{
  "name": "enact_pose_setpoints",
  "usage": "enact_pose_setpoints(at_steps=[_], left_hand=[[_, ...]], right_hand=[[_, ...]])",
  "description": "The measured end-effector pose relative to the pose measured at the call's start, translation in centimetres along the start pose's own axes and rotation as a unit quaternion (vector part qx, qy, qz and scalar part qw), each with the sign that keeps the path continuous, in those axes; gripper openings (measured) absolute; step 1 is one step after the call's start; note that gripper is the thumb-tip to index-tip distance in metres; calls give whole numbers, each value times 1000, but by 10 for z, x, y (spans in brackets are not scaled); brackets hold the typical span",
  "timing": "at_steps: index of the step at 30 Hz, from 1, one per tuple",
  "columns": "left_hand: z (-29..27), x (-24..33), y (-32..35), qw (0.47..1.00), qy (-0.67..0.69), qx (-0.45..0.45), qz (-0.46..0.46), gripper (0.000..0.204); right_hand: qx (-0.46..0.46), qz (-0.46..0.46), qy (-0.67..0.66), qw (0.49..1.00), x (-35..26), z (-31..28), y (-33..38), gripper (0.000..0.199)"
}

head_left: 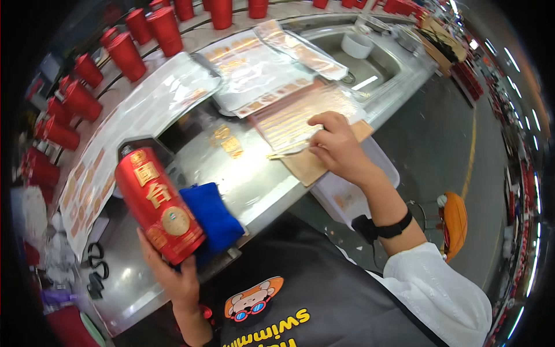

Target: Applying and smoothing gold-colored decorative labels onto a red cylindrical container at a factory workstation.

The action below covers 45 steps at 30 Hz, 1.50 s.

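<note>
Left hand grips red bottle at its base, on blue cloth | glazed, likely heavy, slippery (hold mid-body) | right hand pinches gold label.

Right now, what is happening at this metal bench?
A person holds a red bottle in the left hand, tilted beside a blue cloth. The right hand pinches a thin gold strip at a sheet of gold labels. More label sheets cover the bench; red bottles line its far edge.
</note>
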<state>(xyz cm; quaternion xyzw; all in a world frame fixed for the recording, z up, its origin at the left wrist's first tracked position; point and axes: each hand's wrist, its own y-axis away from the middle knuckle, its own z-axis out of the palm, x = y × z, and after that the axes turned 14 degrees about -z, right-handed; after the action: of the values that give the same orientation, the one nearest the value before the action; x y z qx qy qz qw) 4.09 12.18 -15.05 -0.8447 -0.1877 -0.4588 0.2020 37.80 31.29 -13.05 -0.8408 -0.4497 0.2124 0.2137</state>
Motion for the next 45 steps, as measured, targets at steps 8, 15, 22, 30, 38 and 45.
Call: enact_pose_setpoints(at_steps=[8, 15, 22, 30, 38, 45], left_hand=[[-8, 9, -10, 971, -219, 38, 90, 94], [-19, 25, -9, 950, -284, 64, 114, 94], [-37, 58, -16, 985, -62, -74, 140, 71], [-33, 37, -2, 996, 32, -44, 67, 17], [-21, 19, 9, 997, 70, 13, -27, 11], [-20, 6, 9, 995, 95, -14, -37, 13]], right_hand=[[-29, -63, -123, 990, -61, -26, -59, 13], [-64, -182, -263, 945, -121, -23, -105, 19], [-60, -220, -304, 925, -149, -15, -125, 20], [-94, -180, -314, 927, -139, 7, -108, 16], [-135, -110, -330, 928, -131, 25, -92, 11], [-130, -121, -321, 930, -131, 21, -94, 10]])
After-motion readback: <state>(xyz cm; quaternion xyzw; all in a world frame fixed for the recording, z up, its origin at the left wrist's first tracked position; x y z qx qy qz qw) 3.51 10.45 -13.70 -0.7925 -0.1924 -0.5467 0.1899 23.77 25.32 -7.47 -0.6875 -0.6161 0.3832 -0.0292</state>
